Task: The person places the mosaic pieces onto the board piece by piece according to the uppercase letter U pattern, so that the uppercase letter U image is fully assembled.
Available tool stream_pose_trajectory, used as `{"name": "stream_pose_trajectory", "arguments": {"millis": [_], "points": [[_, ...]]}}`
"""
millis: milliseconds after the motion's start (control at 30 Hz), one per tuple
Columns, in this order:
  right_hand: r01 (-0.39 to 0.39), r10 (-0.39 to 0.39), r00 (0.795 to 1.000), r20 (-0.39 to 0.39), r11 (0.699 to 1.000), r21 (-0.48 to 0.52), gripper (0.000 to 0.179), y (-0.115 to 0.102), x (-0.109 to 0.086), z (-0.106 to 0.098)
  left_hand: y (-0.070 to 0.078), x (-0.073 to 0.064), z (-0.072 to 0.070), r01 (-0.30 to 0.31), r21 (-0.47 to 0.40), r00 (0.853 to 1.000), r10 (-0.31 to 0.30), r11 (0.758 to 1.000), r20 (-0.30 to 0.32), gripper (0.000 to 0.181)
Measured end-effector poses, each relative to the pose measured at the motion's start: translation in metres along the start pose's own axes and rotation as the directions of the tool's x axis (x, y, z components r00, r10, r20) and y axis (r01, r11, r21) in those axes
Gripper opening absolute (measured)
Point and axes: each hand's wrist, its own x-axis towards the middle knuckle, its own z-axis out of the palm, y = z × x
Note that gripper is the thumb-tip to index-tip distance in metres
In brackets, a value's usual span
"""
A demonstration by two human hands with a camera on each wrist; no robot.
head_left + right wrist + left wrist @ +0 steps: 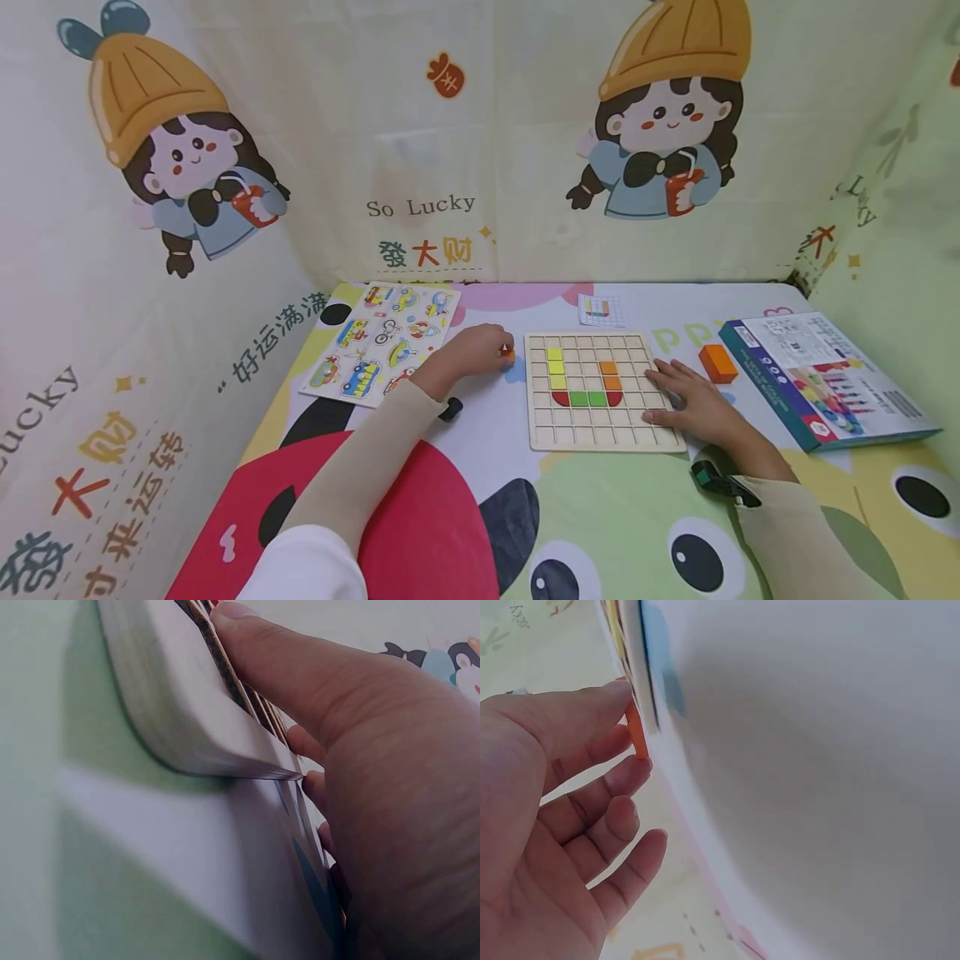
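Note:
Left of the wooden grid board (547,429), my left hand (474,350) pinches a small orange block (636,733) between thumb and fingertips; the other fingers are loosely bent. On the board, colored pieces form a U: yellow squares (555,367) on the left, red rounded corners (560,398), green squares (588,399) along the bottom and orange squares (609,375) on the right. My right hand (693,400) rests on the board's right edge, its thumb (262,656) lying on the top face and its fingers spread. Part of that edge is hidden beneath it.
A small pattern card (602,311) lies behind the board. An orange block (717,364) stands at right beside a flat puzzle box (832,383). A sticker-like picture board (382,337) with vehicles lies at left. Printed cloth covers the table and walls.

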Motion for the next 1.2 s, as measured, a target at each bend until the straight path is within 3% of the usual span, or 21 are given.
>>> {"name": "stream_pose_trajectory", "arguments": {"millis": [400, 800, 1200], "points": [[0.002, -0.002, 1.000, -0.004, 1.000, -0.014, 0.094, 0.002, 0.000, -0.002, 0.028, 0.037, 0.001, -0.062, -0.002, 0.998, 0.062, 0.998, -0.008, 0.017], [0.024, -0.024, 1.000, -0.011, 1.000, -0.004, 0.093, 0.002, -0.001, -0.001, 0.061, 0.073, 0.000, -0.095, -0.024, 0.995, 0.096, 0.995, 0.029, 0.020], [0.010, -0.010, 1.000, -0.003, 1.000, -0.014, 0.094, 0.009, 0.003, 0.004, 0.082, 0.103, 0.010, -0.140, -0.039, 0.989, 0.142, 0.989, 0.051, 0.017]]}}
